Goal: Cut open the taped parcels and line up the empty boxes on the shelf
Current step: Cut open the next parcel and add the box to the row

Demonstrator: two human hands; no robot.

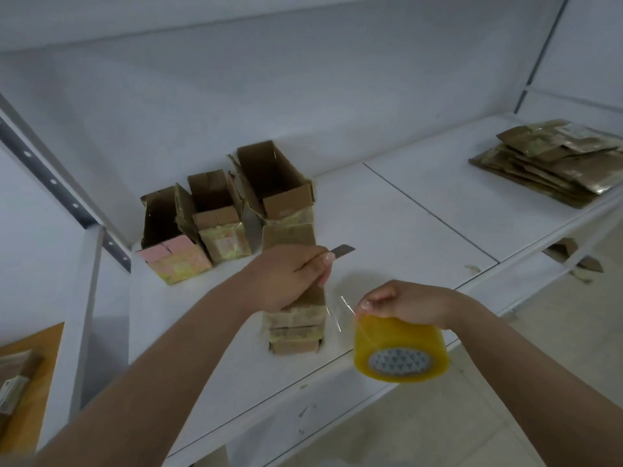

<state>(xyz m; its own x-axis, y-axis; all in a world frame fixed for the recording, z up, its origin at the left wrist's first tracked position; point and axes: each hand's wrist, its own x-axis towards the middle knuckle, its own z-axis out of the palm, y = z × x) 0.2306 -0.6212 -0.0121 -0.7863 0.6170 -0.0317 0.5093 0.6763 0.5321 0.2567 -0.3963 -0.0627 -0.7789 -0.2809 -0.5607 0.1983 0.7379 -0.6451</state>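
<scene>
The closed box [294, 318] stands on the white shelf [397, 210], near its front edge and in front of the row of opened boxes. Its flaps are down and its lower half carries yellowed tape bands.

The left hand [286, 278] rests on top of this box, fingers curled round a utility knife [338, 251] whose blade projects to the right past the fingertips, level and clear of the cardboard. Held this way, the hand steadies the box and keeps the edge ready.

A clear strip of tape [340, 308] runs from the box's right side to the yellow tape roll [401, 350]. The right hand [404, 303] grips the roll from above, fingers curled over its rim, just right of the box and off the shelf edge. The strip looks taut, probably so the blade can part it cleanly.

Behind, three opened boxes stand side by side against the back wall: the pink-ended box [170, 241], the middle box [217, 217] and the tall box [274, 183], all open-topped and apparently empty. Their row suggests the line-up is under way.

Far right on the shelf lies a stack of flattened cartons [553, 163], well apart from the work.
</scene>
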